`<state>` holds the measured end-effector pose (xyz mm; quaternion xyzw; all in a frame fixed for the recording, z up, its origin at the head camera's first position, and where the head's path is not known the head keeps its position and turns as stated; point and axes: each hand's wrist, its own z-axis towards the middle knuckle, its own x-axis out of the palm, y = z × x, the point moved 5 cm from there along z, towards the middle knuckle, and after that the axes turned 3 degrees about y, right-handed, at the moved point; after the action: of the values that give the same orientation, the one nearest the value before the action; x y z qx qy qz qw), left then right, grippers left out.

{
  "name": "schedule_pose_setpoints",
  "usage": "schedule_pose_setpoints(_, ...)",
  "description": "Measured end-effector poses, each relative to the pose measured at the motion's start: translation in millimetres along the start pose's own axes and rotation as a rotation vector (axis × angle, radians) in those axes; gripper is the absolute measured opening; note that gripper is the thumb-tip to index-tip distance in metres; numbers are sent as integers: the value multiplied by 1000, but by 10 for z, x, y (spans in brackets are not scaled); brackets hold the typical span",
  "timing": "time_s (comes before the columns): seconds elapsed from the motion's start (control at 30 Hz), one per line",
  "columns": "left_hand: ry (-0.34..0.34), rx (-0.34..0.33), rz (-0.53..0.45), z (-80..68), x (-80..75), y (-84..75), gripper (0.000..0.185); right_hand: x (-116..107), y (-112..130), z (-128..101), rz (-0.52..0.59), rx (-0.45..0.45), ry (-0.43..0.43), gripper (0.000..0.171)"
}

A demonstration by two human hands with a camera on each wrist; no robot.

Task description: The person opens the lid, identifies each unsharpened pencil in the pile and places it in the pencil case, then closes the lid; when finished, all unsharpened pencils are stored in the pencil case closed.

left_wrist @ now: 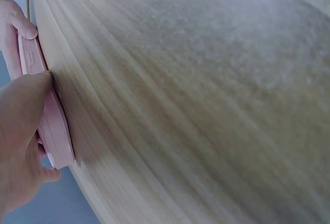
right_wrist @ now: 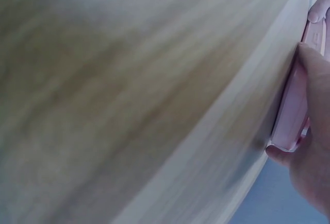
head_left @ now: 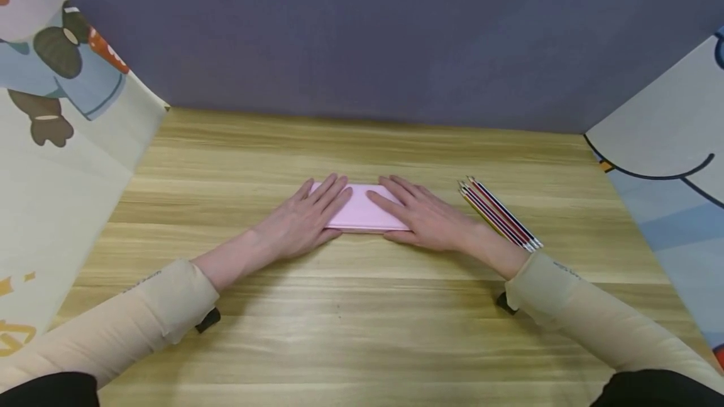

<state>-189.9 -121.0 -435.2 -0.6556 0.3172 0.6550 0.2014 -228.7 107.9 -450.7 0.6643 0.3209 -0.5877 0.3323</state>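
While both hands, left [head_left: 302,222] and right [head_left: 424,218], lie spread flat on it, the flat pink rectangular case [head_left: 362,211] rests mid-counter [head_left: 362,331]; it looks light, rigid, smooth; best gripped at its short ends.

Screened craft desk – wooden tabletop [head_left: 362,331], cartoon-print side panels [head_left: 62,143], purple backdrop [head_left: 362,30], coloured pencils [head_left: 500,213]

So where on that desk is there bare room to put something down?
Bare wood lies along the near edge of the table between the two sleeves, across the far strip under the purple wall, and left of the left hand. It is crowded around the pink case, the right hand and the pencils.
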Motion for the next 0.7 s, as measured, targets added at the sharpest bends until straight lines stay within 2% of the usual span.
schedule_pose_setpoints(0.4,-3,-3,5,3,15,8,76,-23,-9,-12,31,16,9,81)
schedule_pose_setpoints(0.5,17,-10,-30,-3,29,28,80,-46,-34,-41,45,27,4,83)
schedule_pose_setpoints(0.6,41,-30,-92,-17,25,92,86,-101,-104,-87,44,44,-20,81)
schedule_pose_setpoints(0.7,40,-81,-133,-52,-31,247,91,-196,-238,-146,37,82,-56,80)
